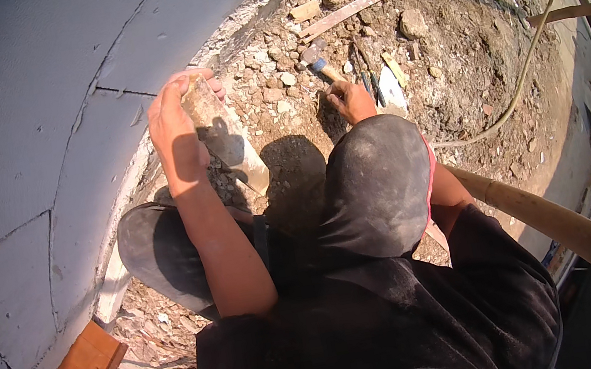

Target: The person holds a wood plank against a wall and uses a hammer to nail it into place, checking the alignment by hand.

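l. hand (pixel 176 126) grips the far end of a worn slab (pixel 224 143) nr. the grey wall (pixel 63 106), over rubble (pixel 469 77); r. hand (pixel 353 100) grasps what is prob. a hammer (pixel 325 68) by its handle. for clean work, steady the slab w/ l. fingers clear of any blow.

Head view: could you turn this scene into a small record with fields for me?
Left hand: holding a flat, dusty slab
Right hand: apparently closed around the handle of a blue-banded tool
Ground: stony soil
Left side: grey wall with dark grooves
Right side: pale hose, wooden pole
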Demonstrator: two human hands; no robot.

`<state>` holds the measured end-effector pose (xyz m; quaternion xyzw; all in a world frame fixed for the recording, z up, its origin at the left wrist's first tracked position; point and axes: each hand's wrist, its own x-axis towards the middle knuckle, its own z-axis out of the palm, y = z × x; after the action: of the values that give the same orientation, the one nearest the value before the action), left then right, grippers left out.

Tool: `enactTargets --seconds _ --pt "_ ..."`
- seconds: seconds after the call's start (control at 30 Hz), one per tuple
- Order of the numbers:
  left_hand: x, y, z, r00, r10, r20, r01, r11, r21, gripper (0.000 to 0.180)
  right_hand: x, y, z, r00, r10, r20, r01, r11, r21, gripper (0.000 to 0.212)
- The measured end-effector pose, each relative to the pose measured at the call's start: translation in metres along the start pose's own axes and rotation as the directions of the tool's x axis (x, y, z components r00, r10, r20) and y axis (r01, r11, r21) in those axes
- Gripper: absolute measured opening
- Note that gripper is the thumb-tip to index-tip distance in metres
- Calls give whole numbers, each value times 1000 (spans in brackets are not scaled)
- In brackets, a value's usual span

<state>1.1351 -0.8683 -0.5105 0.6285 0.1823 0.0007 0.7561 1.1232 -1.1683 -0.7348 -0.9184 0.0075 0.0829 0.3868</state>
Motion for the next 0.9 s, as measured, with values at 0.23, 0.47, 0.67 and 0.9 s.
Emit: enactTargets --seconds 0.23,0.47,0.67,0.9 --pt "46 -94 -1 974 153 -169 -112 967 230 25 19 -18 28 982 -177 -59 157 954 -254 21" --pt "29 -73 7 971 117 -207 -47 948 316 26 29 -16 35 991 -100 93 124 945 -302 17" --pt "31 -68 13 973 151 -175 -63 901 428 31 28 -17 31 978 -204 38 207 956 -209 11" --pt "36 -73 24 987 141 -73 -96 897 432 32 11 -22 25 997 -70 28 69 997 30 19"
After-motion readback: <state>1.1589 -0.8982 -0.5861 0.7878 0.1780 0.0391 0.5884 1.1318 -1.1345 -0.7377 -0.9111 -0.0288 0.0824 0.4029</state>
